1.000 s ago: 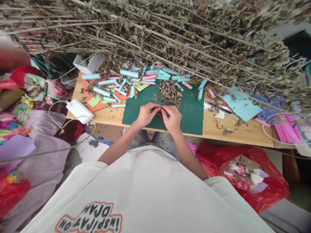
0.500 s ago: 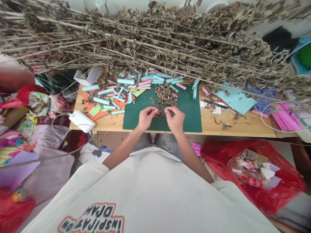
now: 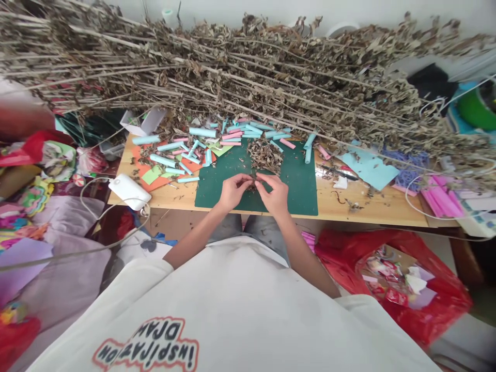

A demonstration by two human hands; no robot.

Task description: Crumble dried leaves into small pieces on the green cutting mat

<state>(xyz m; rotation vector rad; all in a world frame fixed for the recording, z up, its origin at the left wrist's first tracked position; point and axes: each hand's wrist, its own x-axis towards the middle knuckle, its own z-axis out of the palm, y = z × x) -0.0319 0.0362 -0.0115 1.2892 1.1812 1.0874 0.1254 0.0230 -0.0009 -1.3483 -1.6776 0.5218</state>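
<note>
My left hand (image 3: pixel 231 191) and my right hand (image 3: pixel 276 193) meet over the near part of a dark green cutting mat (image 3: pixel 302 194) on a wooden table (image 3: pixel 349 209). Both hands pinch a small clump of dried leaves (image 3: pixel 253 184) between their fingertips. Just beyond them on the mat lies a heap of crumbled dried leaves (image 3: pixel 265 154). Several rolled paper tubes (image 3: pixel 201 132) in light blue and pink lie scattered at the mat's far edge and to its left.
A huge bundle of dried leafy stalks (image 3: pixel 248 77) lies across the back of the table. A white device with a cord (image 3: pixel 129 191) sits at the left edge, a blue paper sheet (image 3: pixel 368 168) on the right. A red plastic bag (image 3: pixel 395 274) with scraps sits on the floor.
My hands, held a little apart half a second ago, have come together again on the leaf clump. The view has shifted slightly.
</note>
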